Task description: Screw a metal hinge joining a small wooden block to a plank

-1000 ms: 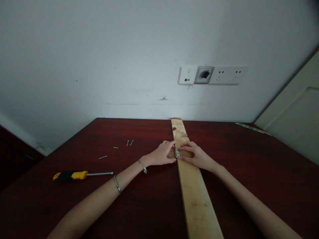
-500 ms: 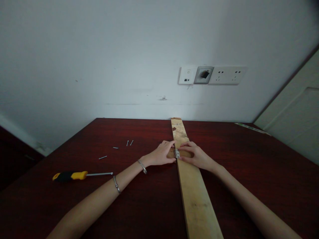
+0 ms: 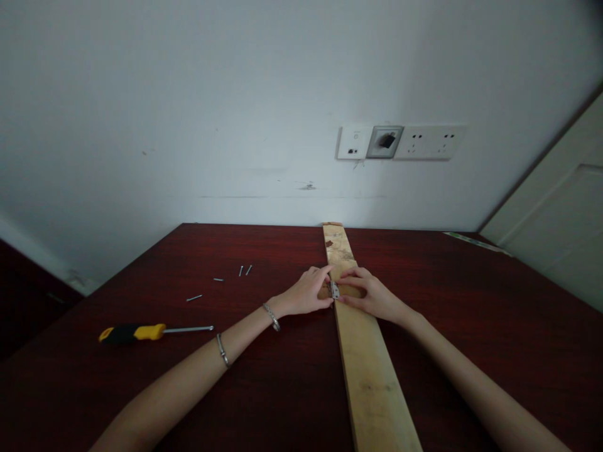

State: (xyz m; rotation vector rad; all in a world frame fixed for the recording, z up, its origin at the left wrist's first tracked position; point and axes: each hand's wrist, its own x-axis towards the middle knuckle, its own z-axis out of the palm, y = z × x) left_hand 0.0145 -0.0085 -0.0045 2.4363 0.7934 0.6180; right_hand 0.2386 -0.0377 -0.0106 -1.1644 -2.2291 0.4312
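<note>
A long pale wooden board (image 3: 372, 376) runs away from me across the dark red table. Across its left edge sits a small silver metal hinge (image 3: 335, 290) with holes in its plate. My left hand (image 3: 307, 292) comes from the left, thumb and forefinger curved around the hinge and gripping its left side. From the right, my right hand (image 3: 379, 297) rests on the board, its thumb and fingertips closed on the hinge's other side. A brownish wood surface (image 3: 325, 290) shows between my left fingers; I cannot tell whether it is a separate piece.
On the table (image 3: 282, 376) to the left lies a yellow-and-black screwdriver (image 3: 132, 333), its shaft pointing right. Several loose screws (image 3: 194, 297) are scattered beyond it. Wall sockets (image 3: 424, 142) sit above the table's back edge. A thin strip (image 3: 475, 242) lies at the back right corner.
My left hand and wrist have shifted very slightly to the right and down. The hinge, board and right hand look almost the same.
</note>
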